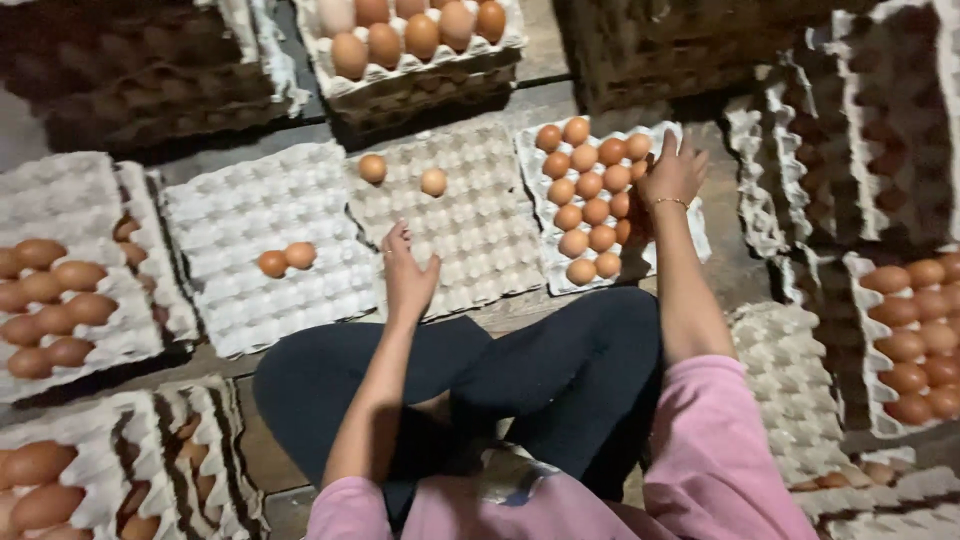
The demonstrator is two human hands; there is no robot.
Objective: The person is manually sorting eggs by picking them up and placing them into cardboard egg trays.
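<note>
- Eggs (pixel 588 200), brown, fill most of a pale pulp tray (pixel 690 235) on the floor ahead and to the right of the seated person; the column of cups nearest the right hand looks mostly unfilled.
- Right hand (pixel 672 175) rests over that tray's far right edge, fingers (pixel 668 145) spread and pointing away; it seems to hold nothing, though its palm side is hidden.
- Left hand (pixel 405 275) hovers over the near edge of the middle tray (pixel 480 250), fingers loosely together and slightly curled, holding no egg that I can see.
- That middle tray carries only two loose eggs (pixel 403 176) near its far edge, well apart from the left hand.
- A third tray (pixel 240 215) to the left holds one touching pair of eggs (pixel 286 259).
- Risk, as I judge it: the right wrist and forearm pass just beside the filled rows, so a careless sweep could knock or crack an egg.
- Trays overlap and sit unevenly on the floor; leaning on a rim could tip one and set eggs rolling.
- Lone eggs in shallow cups may roll out if their tray is nudged.
</note>
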